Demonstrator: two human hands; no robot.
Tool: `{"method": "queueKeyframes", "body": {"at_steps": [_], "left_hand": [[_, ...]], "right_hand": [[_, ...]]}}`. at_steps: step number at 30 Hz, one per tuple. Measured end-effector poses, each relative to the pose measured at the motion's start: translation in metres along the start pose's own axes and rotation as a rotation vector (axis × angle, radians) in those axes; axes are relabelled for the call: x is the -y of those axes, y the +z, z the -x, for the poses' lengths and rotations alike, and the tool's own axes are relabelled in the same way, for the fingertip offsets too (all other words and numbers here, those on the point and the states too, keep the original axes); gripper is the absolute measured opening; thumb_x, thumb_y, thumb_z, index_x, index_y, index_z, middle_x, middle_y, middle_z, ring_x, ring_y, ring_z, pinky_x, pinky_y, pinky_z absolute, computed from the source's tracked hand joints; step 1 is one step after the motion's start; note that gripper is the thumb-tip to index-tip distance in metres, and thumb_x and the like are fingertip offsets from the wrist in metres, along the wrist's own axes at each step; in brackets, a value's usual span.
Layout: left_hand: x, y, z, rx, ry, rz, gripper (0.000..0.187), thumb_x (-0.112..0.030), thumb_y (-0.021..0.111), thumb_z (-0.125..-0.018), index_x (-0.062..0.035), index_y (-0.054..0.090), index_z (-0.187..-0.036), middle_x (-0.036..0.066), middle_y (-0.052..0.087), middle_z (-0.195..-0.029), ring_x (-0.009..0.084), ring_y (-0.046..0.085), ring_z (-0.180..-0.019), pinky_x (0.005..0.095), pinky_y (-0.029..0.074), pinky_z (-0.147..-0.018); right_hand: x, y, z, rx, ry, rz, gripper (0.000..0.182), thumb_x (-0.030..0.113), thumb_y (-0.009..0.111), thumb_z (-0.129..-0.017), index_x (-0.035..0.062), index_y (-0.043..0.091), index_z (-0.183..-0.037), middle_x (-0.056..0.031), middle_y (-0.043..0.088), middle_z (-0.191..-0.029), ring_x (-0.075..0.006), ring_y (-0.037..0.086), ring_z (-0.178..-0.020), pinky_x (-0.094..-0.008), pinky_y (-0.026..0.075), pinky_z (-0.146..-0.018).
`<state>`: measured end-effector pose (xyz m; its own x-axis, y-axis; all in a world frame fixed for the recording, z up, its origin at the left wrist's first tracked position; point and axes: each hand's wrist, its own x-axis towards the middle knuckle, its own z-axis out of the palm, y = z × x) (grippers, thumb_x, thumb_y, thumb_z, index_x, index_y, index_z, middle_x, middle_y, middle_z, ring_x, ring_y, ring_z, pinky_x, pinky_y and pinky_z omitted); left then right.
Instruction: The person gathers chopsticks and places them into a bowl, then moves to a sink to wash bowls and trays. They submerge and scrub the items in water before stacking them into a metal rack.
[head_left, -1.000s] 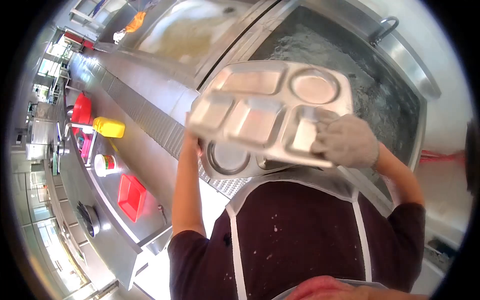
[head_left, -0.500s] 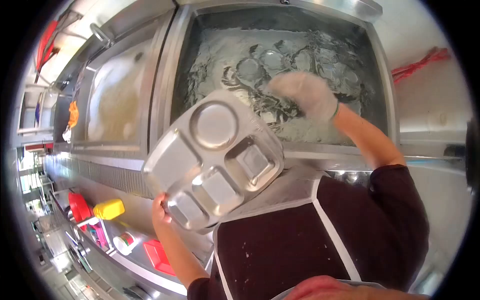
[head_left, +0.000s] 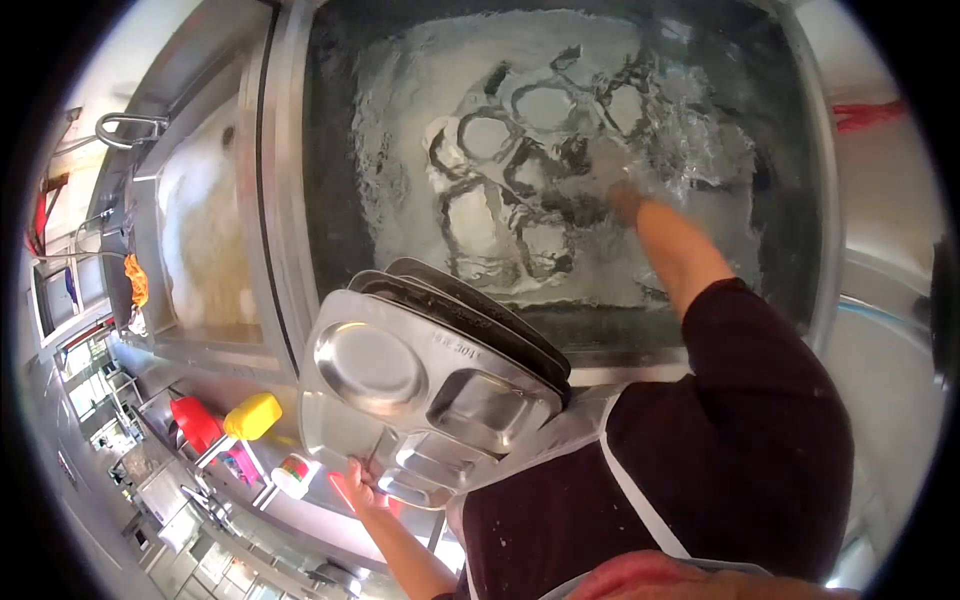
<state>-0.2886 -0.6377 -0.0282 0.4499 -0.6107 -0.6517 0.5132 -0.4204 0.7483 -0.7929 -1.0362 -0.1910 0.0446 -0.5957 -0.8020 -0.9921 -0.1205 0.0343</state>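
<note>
My left hand (head_left: pixel 362 486) grips the lower edge of a stack of steel compartment trays (head_left: pixel 345 405), tilted against the front of my apron. The top tray has one round well and several squarish ones, and the edges of the trays behind it show. My gloved right hand (head_left: pixel 612 185) is under the water of the large metal sink (head_left: pixel 325 215). Ripples and blur hide its fingers. Close by lie submerged compartment trays (head_left: pixel 475 215), their outlines bent by the moving water.
On the left, a second basin (head_left: pixel 205 215) holds cloudy, foamy water beneath a curved tap (head_left: pixel 130 128). An orange cloth (head_left: pixel 136 280) hangs by it. A yellow jug (head_left: pixel 253 416), a red container (head_left: pixel 195 424) and a white tub (head_left: pixel 294 475) stand lower left.
My right hand has gone from above the water into it. The held trays have tilted, so the edges behind the top one now show. My view has shifted.
</note>
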Motion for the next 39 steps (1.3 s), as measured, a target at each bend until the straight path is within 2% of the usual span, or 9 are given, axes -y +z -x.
{"method": "queueKeyframes", "body": {"at_steps": [3, 6, 9, 15, 18, 24, 28, 36, 39], "left_hand": [[0.008, -0.046, -0.011, 0.454, 0.012, 0.165, 0.027, -0.025, 0.057, -0.09, -0.0027, 0.058, -0.106, 0.004, 0.063, -0.101, 0.017, 0.058, -0.097, 0.035, 0.045, -0.088], [0.002, -0.002, 0.005, -0.137, 0.023, -0.021, 0.018, -0.024, 0.057, -0.09, -0.0059, 0.058, -0.092, -0.001, 0.056, -0.08, 0.0128, 0.054, -0.081, 0.0308, 0.046, -0.08], [0.001, -0.006, 0.002, -0.123, 0.043, -0.028, 0.019, -0.023, 0.065, -0.086, -0.0077, 0.054, -0.08, -0.003, 0.049, -0.073, 0.0109, 0.05, -0.07, 0.0277, 0.047, -0.071], [-0.002, 0.031, -0.002, -0.103, 0.12, 0.028, 0.023, -0.016, 0.068, -0.083, -0.0044, 0.058, -0.099, 0.004, 0.058, -0.086, 0.0161, 0.06, -0.083, 0.0328, 0.053, -0.076], [0.001, 0.025, -0.004, -0.101, 0.108, 0.045, 0.033, -0.012, 0.068, -0.082, -0.0029, 0.052, -0.11, 0.006, 0.057, -0.09, 0.0184, 0.061, -0.084, 0.0357, 0.054, -0.078], [-0.002, 0.048, 0.003, -0.002, 0.322, 0.094, 0.046, -0.006, 0.07, -0.078, -0.0039, 0.047, -0.117, 0.005, 0.059, -0.087, 0.0142, 0.061, -0.076, 0.0277, 0.054, -0.066], [0.002, 0.037, -0.005, 0.041, 0.28, 0.064, 0.051, -0.003, 0.069, -0.076, -0.0029, 0.044, -0.12, 0.007, 0.058, -0.091, 0.0165, 0.06, -0.078, 0.0305, 0.054, -0.07], [-0.006, 0.035, -0.018, 0.147, 0.278, 0.075, 0.052, 0.0, 0.069, -0.073, -0.0019, 0.043, -0.119, 0.01, 0.058, -0.093, 0.0208, 0.059, -0.076, 0.0326, 0.053, -0.068], [-0.001, 0.037, -0.016, 0.118, 0.35, 0.075, 0.049, -0.017, 0.064, -0.085, -0.0013, 0.043, -0.126, 0.013, 0.059, -0.102, 0.0239, 0.061, -0.086, 0.0356, 0.054, -0.073]], "right_hand": [[0.033, 0.011, 0.015, -0.06, -0.045, -0.062, 0.027, 0.017, 0.05, -0.088, 0.0057, 0.055, -0.112, -0.0137, 0.052, -0.113, -0.0303, 0.053, -0.099, -0.0412, 0.043, -0.084], [0.045, -0.002, 0.035, -0.619, -0.155, -0.347, 0.019, 0.012, 0.057, -0.082, 0.0001, 0.062, -0.097, -0.0165, 0.064, -0.092, -0.0328, 0.061, -0.08, -0.0395, 0.049, -0.071], [-0.008, 0.083, -0.025, -0.531, -0.473, -0.128, 0.019, 0.011, 0.059, -0.078, 0.0017, 0.062, -0.094, -0.0178, 0.063, -0.095, -0.0346, 0.062, -0.081, -0.0402, 0.049, -0.068], [0.015, 0.017, 0.149, -0.112, 0.013, -0.051, 0.027, 0.011, 0.051, -0.085, 0.0095, 0.06, -0.111, -0.0165, 0.059, -0.116, -0.0368, 0.057, -0.106, -0.0432, 0.046, -0.087], [-0.006, 0.006, 0.19, -0.487, -0.239, -0.106, 0.016, 0.011, 0.051, -0.083, 0.0058, 0.06, -0.095, -0.0186, 0.061, -0.102, -0.0402, 0.059, -0.093, -0.0447, 0.048, -0.081], [-0.007, -0.097, 0.287, -0.825, -0.226, -0.61, 0.043, 0.038, 0.06, -0.082, -0.0028, 0.061, -0.097, -0.0169, 0.063, -0.078, -0.0288, 0.059, -0.075, -0.0382, 0.046, -0.072], [-0.026, -0.14, 0.348, -0.927, -0.445, -0.91, 0.037, 0.032, 0.06, -0.085, -0.0029, 0.062, -0.098, -0.0081, 0.058, -0.072, -0.0155, 0.054, -0.07, -0.0284, 0.045, -0.067], [0.106, -0.105, 0.38, -1.682, -1.06, 0.212, 0.012, 0.015, 0.056, -0.086, 0.008, 0.063, -0.093, -0.0042, 0.058, -0.084, -0.0175, 0.055, -0.068, -0.027, 0.046, -0.059], [0.142, -0.056, 0.371, -1.481, -1.217, 0.47, 0.009, 0.01, 0.058, -0.078, 0.0108, 0.063, -0.085, -0.0047, 0.06, -0.075, -0.0177, 0.058, -0.065, -0.0302, 0.047, -0.054]]}}
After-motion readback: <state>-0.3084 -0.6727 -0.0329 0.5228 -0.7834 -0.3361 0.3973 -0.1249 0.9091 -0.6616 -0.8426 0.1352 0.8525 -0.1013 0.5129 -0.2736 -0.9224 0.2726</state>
